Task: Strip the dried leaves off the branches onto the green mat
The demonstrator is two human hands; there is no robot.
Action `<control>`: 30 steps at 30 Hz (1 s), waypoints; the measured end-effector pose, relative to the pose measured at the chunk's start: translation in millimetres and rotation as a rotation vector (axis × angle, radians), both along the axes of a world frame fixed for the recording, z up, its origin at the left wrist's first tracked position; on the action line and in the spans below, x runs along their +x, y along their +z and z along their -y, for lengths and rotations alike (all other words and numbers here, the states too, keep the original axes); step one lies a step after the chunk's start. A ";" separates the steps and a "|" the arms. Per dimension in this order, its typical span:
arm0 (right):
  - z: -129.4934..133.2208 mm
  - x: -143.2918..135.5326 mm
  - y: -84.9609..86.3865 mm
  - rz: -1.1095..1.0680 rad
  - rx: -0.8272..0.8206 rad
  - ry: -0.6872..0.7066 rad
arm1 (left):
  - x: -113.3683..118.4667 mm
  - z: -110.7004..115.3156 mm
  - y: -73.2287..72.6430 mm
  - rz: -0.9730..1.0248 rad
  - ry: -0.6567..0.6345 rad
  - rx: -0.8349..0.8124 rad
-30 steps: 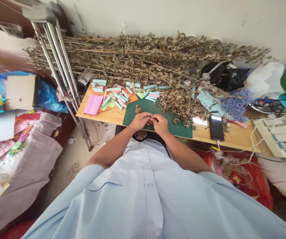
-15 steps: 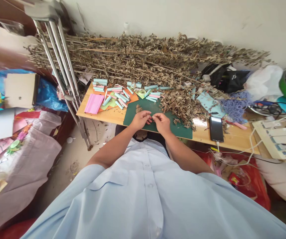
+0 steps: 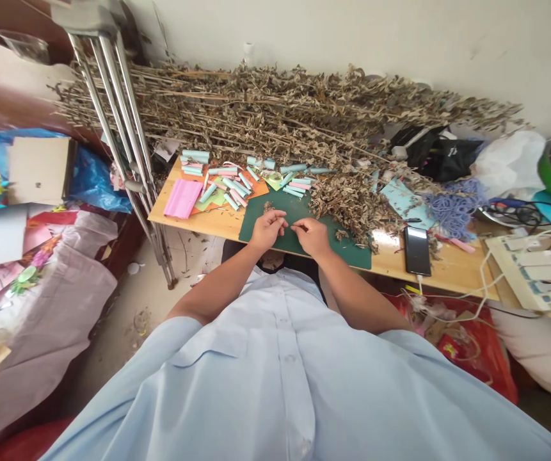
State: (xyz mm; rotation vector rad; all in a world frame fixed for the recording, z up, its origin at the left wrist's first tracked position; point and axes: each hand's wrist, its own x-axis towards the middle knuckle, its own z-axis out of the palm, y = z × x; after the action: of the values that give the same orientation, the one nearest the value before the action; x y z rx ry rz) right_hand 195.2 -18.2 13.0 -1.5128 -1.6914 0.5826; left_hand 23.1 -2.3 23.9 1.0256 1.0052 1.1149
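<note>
A red bag (image 3: 500, 370) holds crumpled plastic (image 3: 429, 312). Over a green mat (image 3: 352, 255), left hand (image 3: 268, 230) and right hand (image 3: 311, 235) have narrowed fingers, their hold unclear; dried leaves (image 3: 347, 203) lie beyond the right, a clump (image 3: 268, 206) beyond the left.

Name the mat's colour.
The mat is dark green, seen best in the current head view.

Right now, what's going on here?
A person's left hand and right hand are close but apart over a flat dark-green mat; anything they hold is too small to tell. A heap of dry brown leaves lies partly on the mat's right side, with small pink and blue rolls behind, mostly leftward.
</note>
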 end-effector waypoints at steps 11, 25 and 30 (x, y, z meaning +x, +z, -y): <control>-3.0 -3.6 10.1 0.280 0.101 0.248 | -0.3 -2.2 -3.5 -0.019 -0.013 0.067; 9.3 14.4 22.5 0.289 0.174 0.056 | -4.0 -2.4 -8.1 -0.077 -0.019 0.066; 2.6 53.7 42.2 0.364 0.257 -0.095 | -4.2 -1.3 -8.3 -0.075 -0.020 0.064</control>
State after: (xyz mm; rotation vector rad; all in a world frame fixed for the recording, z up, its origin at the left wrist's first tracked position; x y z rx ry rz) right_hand 248.9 -20.8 55.2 -1.5643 -1.8670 0.0331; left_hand 18.9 -1.1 15.5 1.1333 1.0218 1.1046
